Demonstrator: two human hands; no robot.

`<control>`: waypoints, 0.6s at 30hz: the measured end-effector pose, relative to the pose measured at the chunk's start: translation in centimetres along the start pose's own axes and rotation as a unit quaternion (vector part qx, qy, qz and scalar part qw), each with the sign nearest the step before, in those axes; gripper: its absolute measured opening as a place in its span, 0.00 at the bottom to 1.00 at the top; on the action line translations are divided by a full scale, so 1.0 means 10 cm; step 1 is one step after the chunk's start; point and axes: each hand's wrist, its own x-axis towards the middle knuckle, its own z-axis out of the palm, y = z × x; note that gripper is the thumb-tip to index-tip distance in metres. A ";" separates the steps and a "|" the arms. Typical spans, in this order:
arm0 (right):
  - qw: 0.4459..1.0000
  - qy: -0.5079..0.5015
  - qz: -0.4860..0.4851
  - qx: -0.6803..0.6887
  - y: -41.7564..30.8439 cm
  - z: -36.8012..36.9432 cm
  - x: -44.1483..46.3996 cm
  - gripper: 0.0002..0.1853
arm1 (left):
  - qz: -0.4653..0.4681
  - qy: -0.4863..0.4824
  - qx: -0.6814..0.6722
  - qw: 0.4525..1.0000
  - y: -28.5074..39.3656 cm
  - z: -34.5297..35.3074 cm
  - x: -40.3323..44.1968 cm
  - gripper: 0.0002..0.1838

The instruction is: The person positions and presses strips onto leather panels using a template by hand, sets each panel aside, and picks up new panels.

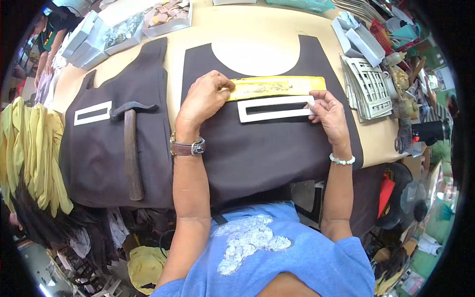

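My left hand (204, 96) pinches the left end of a yellow strip (277, 88), which has dark smudges along its middle. This strip lies across a dark garment panel (257, 153) with a scooped neckline. My right hand (327, 115) has thumb and fingers closed on the right end of a white rectangular frame (272, 117) with a long slot. The frame lies just below the strip, and my right fingertips are close to the strip's right end. Left of my hands, a hammer (132, 153) with a wooden handle rests on another dark panel (94, 163), beside a smaller white frame (93, 120).
Open boxes of small pieces (168, 20) line the table's back left. Stacked slotted templates (368, 89) and a white box (363, 44) sit at the right. Yellow cloth (29, 148) hangs off the left edge. Another person's arm (47, 54) shows at far left.
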 end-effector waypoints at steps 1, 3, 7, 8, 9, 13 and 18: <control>1.000 0.004 0.003 -0.020 0.03 0.01 0.02 0.13 | -0.003 -0.008 0.000 1.000 0.00 0.00 0.00 0.14; 0.999 0.017 0.000 -0.029 0.05 0.04 0.03 0.13 | -0.008 -0.023 0.000 1.000 0.05 -0.05 -0.03 0.14; 0.999 0.033 0.010 -0.040 0.00 0.07 0.02 0.13 | 0.001 -0.039 0.031 0.999 0.12 -0.08 -0.05 0.17; 0.998 0.035 0.011 -0.041 -0.01 0.08 0.02 0.13 | -0.002 -0.042 0.037 0.998 0.15 -0.10 -0.06 0.18; 0.998 0.037 0.012 -0.040 -0.01 0.09 0.02 0.13 | -0.004 -0.046 0.042 0.998 0.16 -0.10 -0.06 0.18; 0.998 0.040 0.014 -0.040 0.00 0.09 0.03 0.14 | 0.007 -0.031 0.035 0.999 0.13 -0.06 -0.06 0.20; 0.998 0.038 0.016 -0.047 -0.03 0.11 0.03 0.14 | -0.005 -0.034 0.035 0.999 0.16 -0.07 -0.06 0.21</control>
